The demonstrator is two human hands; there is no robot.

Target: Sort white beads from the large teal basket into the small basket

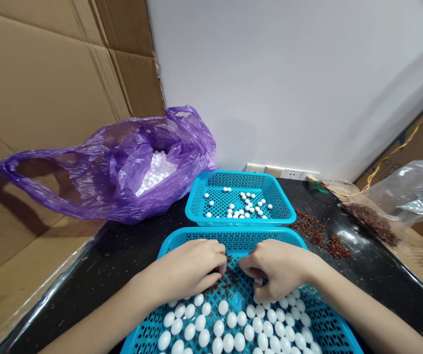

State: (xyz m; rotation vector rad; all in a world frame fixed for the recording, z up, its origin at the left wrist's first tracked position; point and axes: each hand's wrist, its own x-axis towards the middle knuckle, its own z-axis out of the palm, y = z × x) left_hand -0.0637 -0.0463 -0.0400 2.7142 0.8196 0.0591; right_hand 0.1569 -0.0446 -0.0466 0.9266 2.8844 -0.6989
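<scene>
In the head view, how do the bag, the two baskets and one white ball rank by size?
1. Front basket and bag: too alike to rank; the basket is nearer and cut off below.
2. Back basket.
3. Ball.

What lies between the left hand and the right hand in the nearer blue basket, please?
The head view shows small brown pieces scattered in the nearer basket between the left hand and right hand, closer to the left.
</scene>
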